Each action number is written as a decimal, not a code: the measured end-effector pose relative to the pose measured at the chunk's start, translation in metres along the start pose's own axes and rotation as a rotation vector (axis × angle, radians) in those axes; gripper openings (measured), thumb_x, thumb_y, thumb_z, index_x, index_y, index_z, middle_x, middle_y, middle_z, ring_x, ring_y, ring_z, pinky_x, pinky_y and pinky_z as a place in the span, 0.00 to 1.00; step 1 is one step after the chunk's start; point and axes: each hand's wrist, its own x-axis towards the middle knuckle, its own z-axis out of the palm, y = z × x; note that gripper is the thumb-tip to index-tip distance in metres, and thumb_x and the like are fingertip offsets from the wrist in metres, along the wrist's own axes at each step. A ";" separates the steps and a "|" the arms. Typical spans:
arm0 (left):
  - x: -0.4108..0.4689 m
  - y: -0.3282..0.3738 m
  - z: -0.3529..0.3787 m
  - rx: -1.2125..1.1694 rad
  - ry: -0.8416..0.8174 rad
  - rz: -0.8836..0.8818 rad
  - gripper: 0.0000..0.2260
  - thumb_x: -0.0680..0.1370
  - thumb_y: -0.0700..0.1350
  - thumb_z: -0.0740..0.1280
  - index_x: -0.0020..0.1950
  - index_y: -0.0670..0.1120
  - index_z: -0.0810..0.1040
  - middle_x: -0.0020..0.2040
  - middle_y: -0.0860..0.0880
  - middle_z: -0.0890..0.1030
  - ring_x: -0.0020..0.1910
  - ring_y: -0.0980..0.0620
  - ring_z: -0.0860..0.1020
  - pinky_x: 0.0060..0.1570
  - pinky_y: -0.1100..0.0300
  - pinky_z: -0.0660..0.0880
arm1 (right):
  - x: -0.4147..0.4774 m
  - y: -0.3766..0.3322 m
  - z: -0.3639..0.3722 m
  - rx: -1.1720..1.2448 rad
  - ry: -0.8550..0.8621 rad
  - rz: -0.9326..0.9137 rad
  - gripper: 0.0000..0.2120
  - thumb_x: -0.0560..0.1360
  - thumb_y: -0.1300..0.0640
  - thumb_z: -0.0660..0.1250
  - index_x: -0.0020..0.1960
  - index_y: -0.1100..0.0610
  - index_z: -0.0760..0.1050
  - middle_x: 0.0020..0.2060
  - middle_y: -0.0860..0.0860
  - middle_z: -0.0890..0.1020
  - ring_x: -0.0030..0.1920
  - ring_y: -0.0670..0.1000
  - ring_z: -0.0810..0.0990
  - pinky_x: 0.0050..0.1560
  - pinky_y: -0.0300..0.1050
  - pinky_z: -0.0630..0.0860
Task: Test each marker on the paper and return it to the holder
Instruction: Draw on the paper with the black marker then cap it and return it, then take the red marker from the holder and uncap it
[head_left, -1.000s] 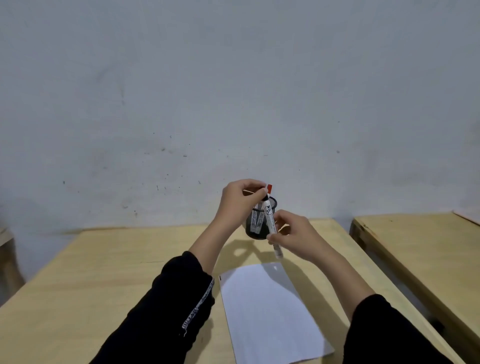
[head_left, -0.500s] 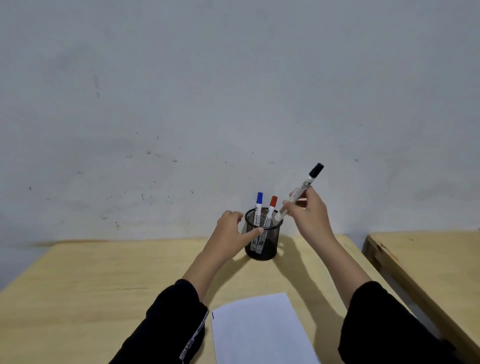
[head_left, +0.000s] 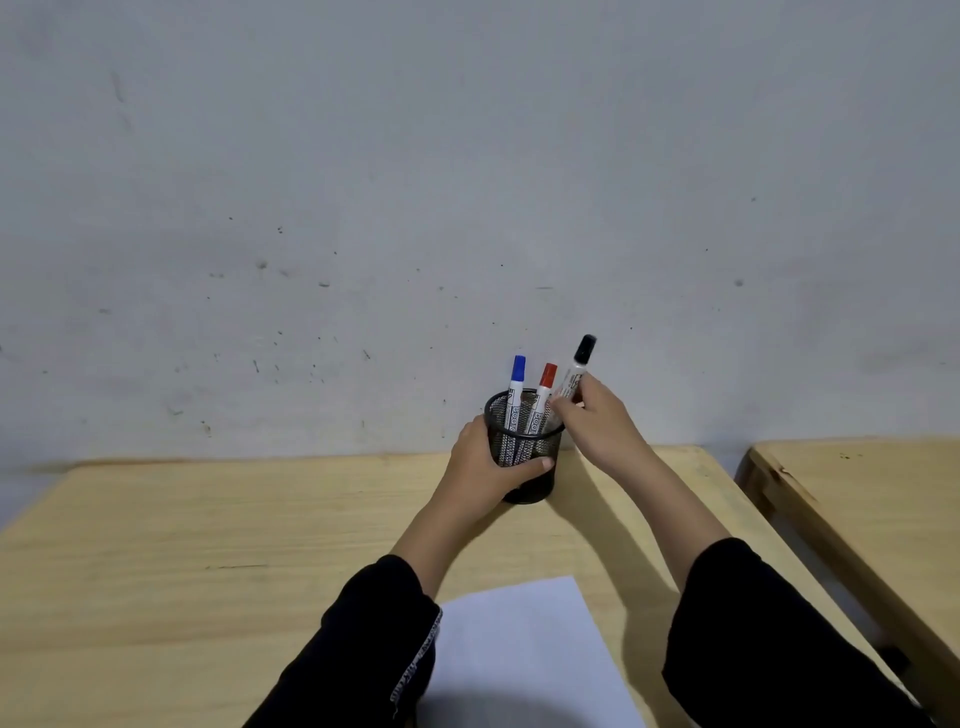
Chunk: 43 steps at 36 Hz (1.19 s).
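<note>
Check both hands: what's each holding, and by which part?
Left hand wraps the mesh holder around its side wall. Right hand pinches the black-capped marker mid-barrel, below the cap.

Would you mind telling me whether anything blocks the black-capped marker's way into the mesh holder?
Nothing visible does. The black-capped marker in the right hand is at the holder's right rim; the blue marker and red marker stand left of it.
</note>
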 end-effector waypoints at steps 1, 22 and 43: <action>0.001 -0.002 0.000 0.000 -0.003 0.003 0.32 0.60 0.61 0.76 0.60 0.53 0.73 0.57 0.52 0.79 0.58 0.55 0.77 0.59 0.51 0.76 | 0.001 0.000 0.000 -0.030 -0.019 -0.001 0.10 0.77 0.57 0.59 0.55 0.60 0.74 0.51 0.57 0.76 0.51 0.54 0.74 0.44 0.43 0.67; 0.009 -0.021 0.007 0.036 -0.012 0.019 0.34 0.61 0.65 0.73 0.62 0.53 0.71 0.58 0.51 0.77 0.59 0.54 0.76 0.61 0.50 0.75 | 0.016 0.007 -0.002 0.083 0.092 0.056 0.09 0.69 0.64 0.70 0.40 0.56 0.70 0.33 0.48 0.74 0.34 0.46 0.71 0.36 0.37 0.69; 0.010 -0.020 0.009 0.009 -0.001 0.031 0.33 0.60 0.63 0.74 0.61 0.52 0.72 0.56 0.49 0.77 0.58 0.53 0.76 0.59 0.50 0.76 | 0.005 -0.006 0.021 -0.071 0.216 -0.102 0.04 0.71 0.65 0.66 0.41 0.61 0.80 0.35 0.53 0.80 0.35 0.48 0.77 0.36 0.31 0.73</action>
